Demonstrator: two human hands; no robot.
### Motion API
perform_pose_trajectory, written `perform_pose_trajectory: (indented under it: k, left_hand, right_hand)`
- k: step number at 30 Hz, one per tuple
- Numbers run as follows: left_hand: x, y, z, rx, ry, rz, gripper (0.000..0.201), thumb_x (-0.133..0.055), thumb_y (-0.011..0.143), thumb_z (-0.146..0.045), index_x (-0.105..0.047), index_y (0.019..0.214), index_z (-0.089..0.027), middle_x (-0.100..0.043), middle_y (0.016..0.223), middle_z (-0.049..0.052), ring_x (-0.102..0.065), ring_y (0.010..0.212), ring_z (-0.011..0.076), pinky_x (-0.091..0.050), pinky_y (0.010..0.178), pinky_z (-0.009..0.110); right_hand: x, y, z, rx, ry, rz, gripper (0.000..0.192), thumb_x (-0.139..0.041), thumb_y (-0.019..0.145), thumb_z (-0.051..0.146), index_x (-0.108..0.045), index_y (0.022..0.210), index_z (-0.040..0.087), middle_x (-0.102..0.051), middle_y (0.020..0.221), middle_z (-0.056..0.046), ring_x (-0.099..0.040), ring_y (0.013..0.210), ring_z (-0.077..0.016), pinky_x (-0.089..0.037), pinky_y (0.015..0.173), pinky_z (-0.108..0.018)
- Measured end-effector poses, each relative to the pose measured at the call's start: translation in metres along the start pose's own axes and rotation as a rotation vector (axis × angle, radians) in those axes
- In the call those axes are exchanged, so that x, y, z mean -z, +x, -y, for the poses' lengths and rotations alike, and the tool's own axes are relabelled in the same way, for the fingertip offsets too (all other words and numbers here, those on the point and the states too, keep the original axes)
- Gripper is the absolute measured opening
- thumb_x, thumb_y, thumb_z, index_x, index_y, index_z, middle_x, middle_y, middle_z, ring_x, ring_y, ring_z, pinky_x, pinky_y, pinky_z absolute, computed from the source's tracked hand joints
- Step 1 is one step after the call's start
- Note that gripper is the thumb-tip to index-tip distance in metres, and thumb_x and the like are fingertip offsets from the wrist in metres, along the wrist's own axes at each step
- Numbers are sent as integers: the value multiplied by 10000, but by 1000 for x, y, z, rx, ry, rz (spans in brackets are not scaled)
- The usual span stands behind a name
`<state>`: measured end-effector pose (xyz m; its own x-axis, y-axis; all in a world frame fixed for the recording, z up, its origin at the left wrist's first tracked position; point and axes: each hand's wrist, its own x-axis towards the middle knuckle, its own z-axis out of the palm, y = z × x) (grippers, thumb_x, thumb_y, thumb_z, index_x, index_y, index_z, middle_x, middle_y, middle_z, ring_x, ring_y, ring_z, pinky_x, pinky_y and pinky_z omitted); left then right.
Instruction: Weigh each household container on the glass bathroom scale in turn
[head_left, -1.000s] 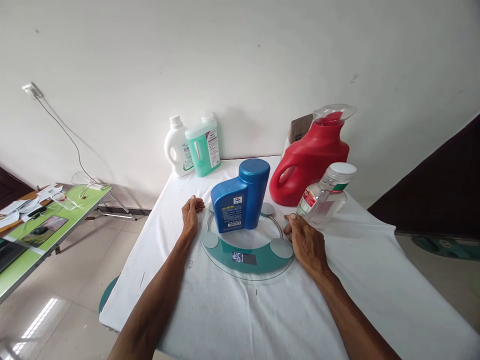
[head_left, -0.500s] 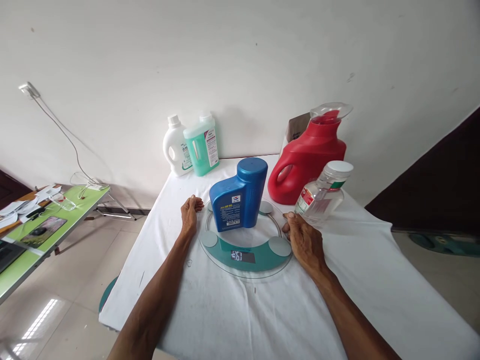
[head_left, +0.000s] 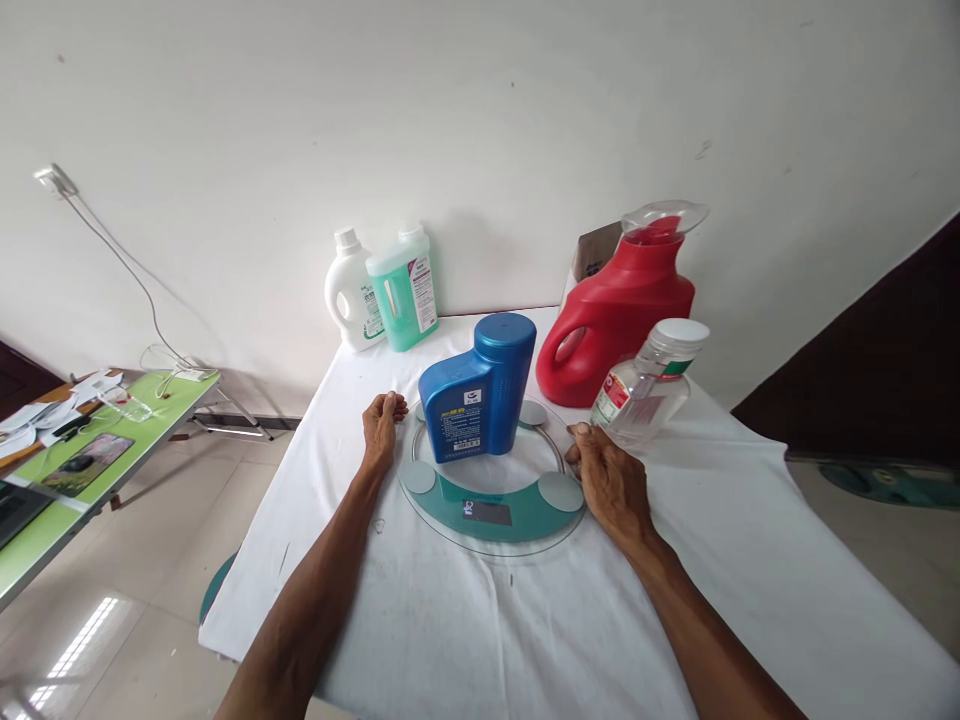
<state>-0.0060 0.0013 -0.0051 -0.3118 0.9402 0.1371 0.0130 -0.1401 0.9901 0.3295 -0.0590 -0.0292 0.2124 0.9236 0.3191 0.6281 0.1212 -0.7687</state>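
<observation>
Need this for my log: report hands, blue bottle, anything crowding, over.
Left hand and right hand flank glass scale, rim contact unclear. Blue bottle upright on the scale, untouched. Clear jar close by right hand.

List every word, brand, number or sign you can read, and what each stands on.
White bottle: possibly "衣物"; the rest too small.
Blue bottle: logo, yellow heading and small print, too blurred.
Scale display: partial marks, no readable number.
Green bottle: label too small.
Clear jar: label too blurred.
Carton: lettering too blurred.
</observation>
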Motion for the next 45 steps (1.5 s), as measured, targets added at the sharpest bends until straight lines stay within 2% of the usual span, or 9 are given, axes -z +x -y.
perform_pose_trajectory:
  k: [17, 31, 39, 45]
  left_hand:
    - [0, 1, -2, -3, 35, -3, 490, -762, 885, -702, -747, 859, -213, -751, 903, 94, -685, 890, 252, -558, 874, 396]
    - [-2, -2, -8, -8, 52, -2, 337, -767, 894, -544, -739, 843, -212, -742, 889, 71, -682, 895, 239, -555, 881, 385]
    - [-1, 0, -5, -21, 71, -2, 348, -780, 882, -556, -745, 848, -211, -762, 887, 72, -697, 901, 246, -572, 882, 394]
    - [0, 0, -5, -24, 81, 2, 370, -789, 871, -581, -743, 853, -214, -760, 890, 76, -699, 909, 252, -567, 881, 398]
  right_hand:
    - [-3, 0, -3, 0, -14, -15, 671, -171, 1090, 803, -536, 797, 322, -737, 762, -81, -672, 690, -269, -524, 759, -422]
    - [-3, -1, -1, -3, 2, -22, 651, -196, 1093, 792, -547, 817, 318, -737, 755, -81, -676, 688, -275, -533, 762, -427]
    - [-2, 0, 1, -20, 10, -11, 672, -185, 1066, 828, -546, 812, 321, -727, 752, -83, -660, 687, -272, -519, 767, -426]
    - [-5, -1, -3, -10, -7, -28, 625, -204, 1097, 760, -531, 794, 322, -734, 770, -91, -668, 704, -277, -518, 777, -433]
